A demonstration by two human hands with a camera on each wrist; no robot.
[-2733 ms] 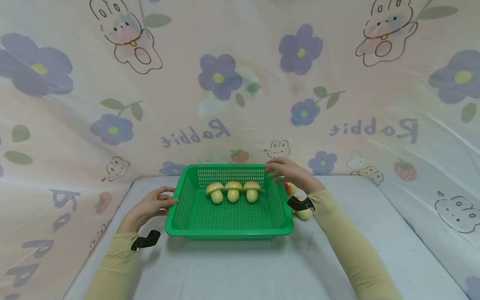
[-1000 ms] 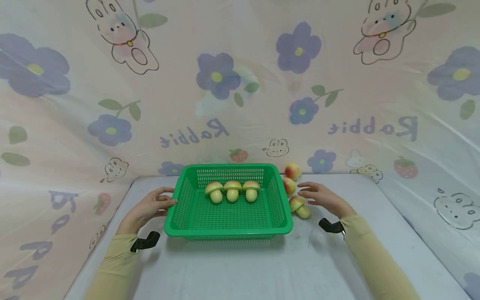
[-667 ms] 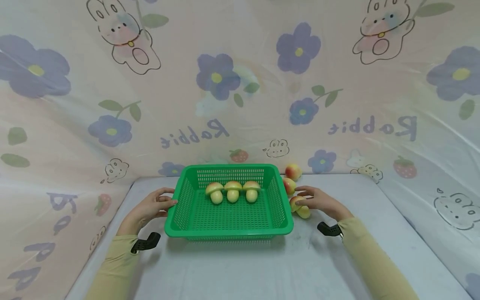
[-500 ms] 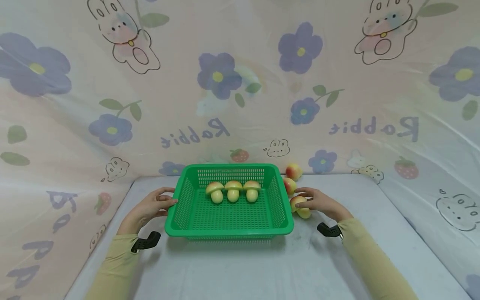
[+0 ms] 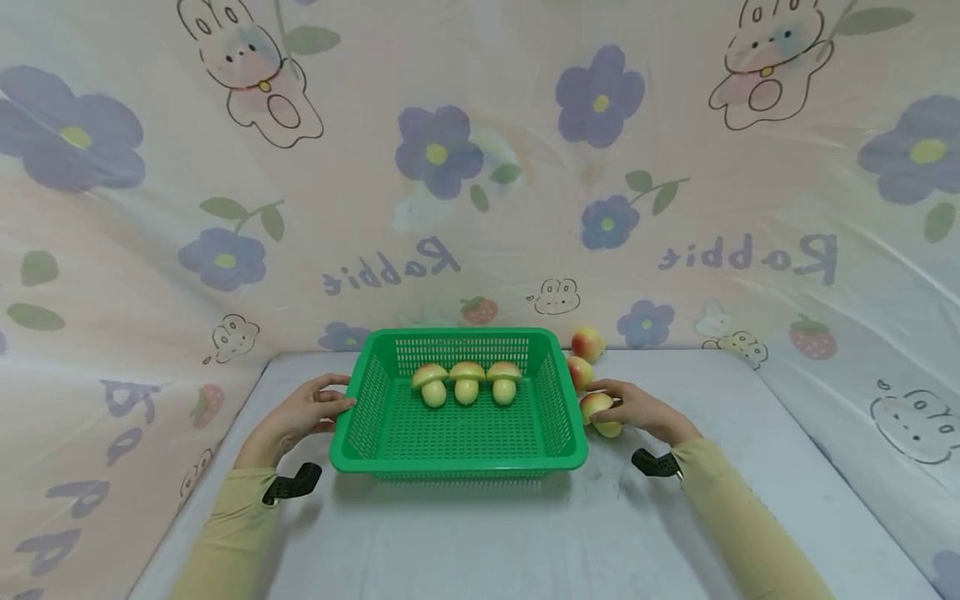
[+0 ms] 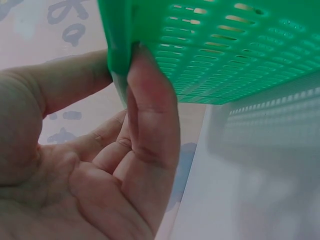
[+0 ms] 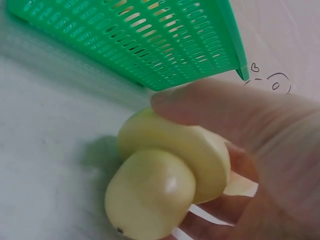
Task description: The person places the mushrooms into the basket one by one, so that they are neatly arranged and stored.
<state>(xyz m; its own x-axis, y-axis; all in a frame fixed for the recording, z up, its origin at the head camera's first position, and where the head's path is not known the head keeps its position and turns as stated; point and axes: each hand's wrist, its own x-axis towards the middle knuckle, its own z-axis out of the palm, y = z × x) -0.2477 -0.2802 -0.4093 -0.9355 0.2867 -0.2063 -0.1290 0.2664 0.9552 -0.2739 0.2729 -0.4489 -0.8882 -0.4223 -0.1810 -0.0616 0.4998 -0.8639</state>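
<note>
A green plastic basket [image 5: 457, 464] stands on the table, three toy mushrooms [image 5: 467, 390] lined up inside toward its back. My left hand [image 5: 303, 410] pinches the basket's left rim; in the left wrist view the thumb and a bent finger [image 6: 152, 110] sit on either side of the rim. Outside the right wall, my right hand [image 5: 645, 410] has thumb and fingers curled round another toy mushroom [image 7: 150, 192], which lies on its side close to the tabletop. Its yellow stem points toward me, and the fingers behind the cap are partly hidden.
Two round yellow-red pieces, one at the back [image 5: 588, 343] and one nearer [image 5: 580, 372], lie beyond the right hand along the basket's right side. A patterned cloth [image 5: 517, 225] hangs behind the white table [image 5: 465, 542]. Each wrist carries a black camera mount [image 5: 655, 462].
My right hand has drawn back from over the basket's right rim, come down beside it and closed round the nearest outside mushroom. The left hand and basket stay in place.
</note>
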